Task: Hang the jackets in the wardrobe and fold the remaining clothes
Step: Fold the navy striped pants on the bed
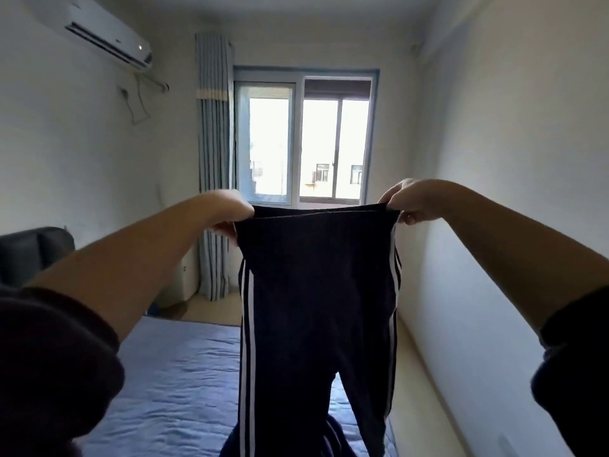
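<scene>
An air conditioner [108, 34] is mounted high on the left wall. Below it, the left hand [230, 212] is raised in front of a striped curtain [212, 143], and its fingers [224, 227] are curled round the left end of the waistband of a pair of dark trousers [316, 291]. The trousers, marked with white side stripes, are held up in the air before the window [304, 140]. The waistband is stretched flat between both hands, and the legs hang down over the right side of the blue bed [174, 374]; their lower ends appear to be gathered near its near edge. The right end of the waistband is pinched by the right hand [405, 202].
</scene>
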